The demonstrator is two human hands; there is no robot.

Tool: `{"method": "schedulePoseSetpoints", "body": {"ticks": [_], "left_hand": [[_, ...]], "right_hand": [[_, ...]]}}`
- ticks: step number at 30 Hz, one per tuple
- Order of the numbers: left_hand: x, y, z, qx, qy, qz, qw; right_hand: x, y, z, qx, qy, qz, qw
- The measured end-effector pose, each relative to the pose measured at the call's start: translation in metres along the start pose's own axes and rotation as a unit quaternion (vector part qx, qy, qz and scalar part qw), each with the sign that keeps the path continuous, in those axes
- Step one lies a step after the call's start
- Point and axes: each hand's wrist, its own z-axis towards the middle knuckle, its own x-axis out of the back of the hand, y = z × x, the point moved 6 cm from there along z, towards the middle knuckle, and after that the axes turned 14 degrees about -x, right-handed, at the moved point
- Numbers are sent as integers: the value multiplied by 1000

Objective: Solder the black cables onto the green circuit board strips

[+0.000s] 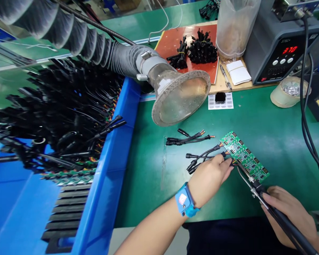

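Head view: the left hand (210,173), wearing a blue wrist strap (186,200), has its grip pinched narrow on the cable lead (202,157), pressing the stripped wire ends against the near edge of the green circuit board (244,156). The board lies flat on the green surface (281,134), just right of centre. The right hand (289,212) has its grip closed around the handle of the soldering iron (255,186), whose tip meets the board edge right beside the left fingertips; the joint itself is too small to make out.

To do this well, it seems wise to keep the lead motionless until the solder sets, hold the fingertips back from the hot tip, and touch the tip to pad and wire together, briefly.

More leads (188,138) lie just beyond the board. The fume hood (180,95) opens towards the work but sits a little apart. A soldering station (279,42) stands at the far right, and a blue bin (117,148) of black cables fills the left.
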Motion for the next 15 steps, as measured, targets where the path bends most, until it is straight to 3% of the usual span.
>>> {"method": "schedulePoseSetpoints", "body": {"ticks": [7,12,15], "left_hand": [[0,1,1,2,-1,7,1000],[-1,1,1,-1,-4,14,1000],[-2,1,0,1,-2,6,1000]], "right_hand": [[3,-5,0,18,-9,1,1000],[12,-5,0,6,38,-9,999],[5,-2,1,-1,-7,-9,1000]]}}
